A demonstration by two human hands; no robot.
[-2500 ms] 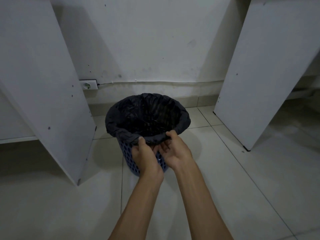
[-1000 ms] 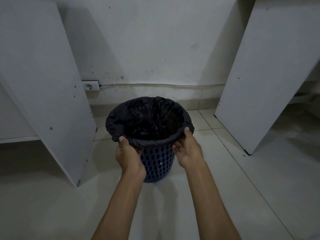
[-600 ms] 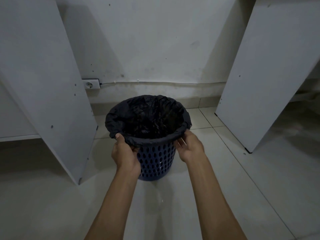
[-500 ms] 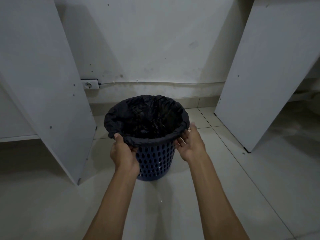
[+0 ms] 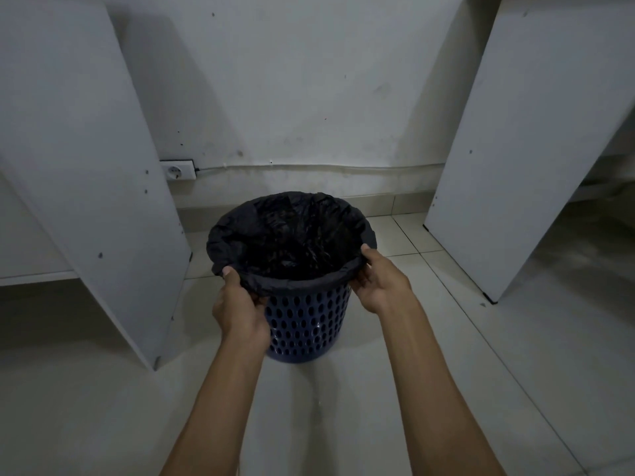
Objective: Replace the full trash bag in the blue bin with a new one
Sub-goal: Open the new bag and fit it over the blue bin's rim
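A round blue bin (image 5: pixel 305 324) with oval holes stands on the tiled floor. A black trash bag (image 5: pixel 292 242) lines it, its edge folded down over the rim all round. My left hand (image 5: pixel 240 307) grips the folded bag edge at the near-left rim, thumb on top. At the near-right rim, my right hand (image 5: pixel 381 280) holds the bag edge, thumb over the rim and fingers below. The inside of the bag is dark and its contents cannot be made out.
White furniture panels stand on both sides, one at the left (image 5: pixel 86 173) and one at the right (image 5: pixel 522 139). A wall socket (image 5: pixel 177 170) with a cable sits low on the back wall. Pale floor tiles (image 5: pixel 343 407) lie around the bin.
Both hands have slid apart along the rim, from together at the near middle to the near-left and near-right sides. More of the bin's blue wall shows below the bag edge.
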